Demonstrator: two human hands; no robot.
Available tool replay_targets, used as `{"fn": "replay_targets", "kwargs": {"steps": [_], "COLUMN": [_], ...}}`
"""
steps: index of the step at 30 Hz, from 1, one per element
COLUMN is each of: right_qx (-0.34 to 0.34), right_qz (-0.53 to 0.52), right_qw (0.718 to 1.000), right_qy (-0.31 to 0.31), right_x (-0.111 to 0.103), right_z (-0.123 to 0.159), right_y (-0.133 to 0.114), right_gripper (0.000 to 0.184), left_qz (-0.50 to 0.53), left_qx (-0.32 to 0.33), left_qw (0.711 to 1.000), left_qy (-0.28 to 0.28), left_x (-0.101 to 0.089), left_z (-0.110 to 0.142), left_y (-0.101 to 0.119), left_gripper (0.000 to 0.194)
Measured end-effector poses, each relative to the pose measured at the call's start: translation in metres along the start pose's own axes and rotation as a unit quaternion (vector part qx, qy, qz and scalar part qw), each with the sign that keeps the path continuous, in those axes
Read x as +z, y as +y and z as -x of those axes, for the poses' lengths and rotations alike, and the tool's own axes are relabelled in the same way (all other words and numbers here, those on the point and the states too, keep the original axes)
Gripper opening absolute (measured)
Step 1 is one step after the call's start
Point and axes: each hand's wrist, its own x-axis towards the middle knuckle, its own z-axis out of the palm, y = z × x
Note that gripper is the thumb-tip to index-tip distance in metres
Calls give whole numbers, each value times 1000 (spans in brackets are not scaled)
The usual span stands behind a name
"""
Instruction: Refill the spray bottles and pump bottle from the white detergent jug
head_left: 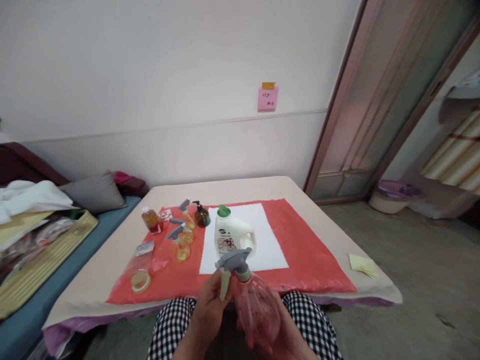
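Observation:
I hold a clear pink-tinted spray bottle (258,310) over my lap, at the near edge of the table (240,190). My right hand (277,327) is wrapped round its body from below. My left hand (210,305) is closed at the neck, under the grey trigger head (232,262). Just beyond stands a white detergent jug (228,235) with a green cap on a white sheet (270,235). The sheet lies on a red mat (311,250).
On the mat's left stand small spray bottles (180,242), an amber bottle (150,220), a dark pump bottle (201,215) and a plastic bag with a lid (140,272). Yellow notes (362,265) lie at the table's right corner. A bench with cushions (93,192) runs along the left.

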Motion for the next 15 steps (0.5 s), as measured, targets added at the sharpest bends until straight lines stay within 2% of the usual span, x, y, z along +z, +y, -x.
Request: {"fn": "replay_targets", "kwargs": {"steps": [4, 6, 11, 15], "right_qx": [18, 22, 49, 46], "right_qz": [-44, -49, -36, -44], "right_qw": [999, 999, 998, 998], "right_qy": [17, 10, 4, 10], "right_x": [2, 1, -7, -13], "right_z": [0, 1, 5, 1], "right_y": [-2, -3, 0, 7], "right_gripper": [58, 59, 66, 57], "left_qz": [-90, -101, -15, 53], "left_qx": [3, 13, 32, -20], "left_qw": [995, 994, 998, 994], "left_qy": [-41, -46, -52, -90], "left_x": [-1, -4, -9, -9], "left_z": [9, 11, 0, -12], "left_y": [11, 17, 27, 34], "left_gripper": [27, 26, 26, 25]}}
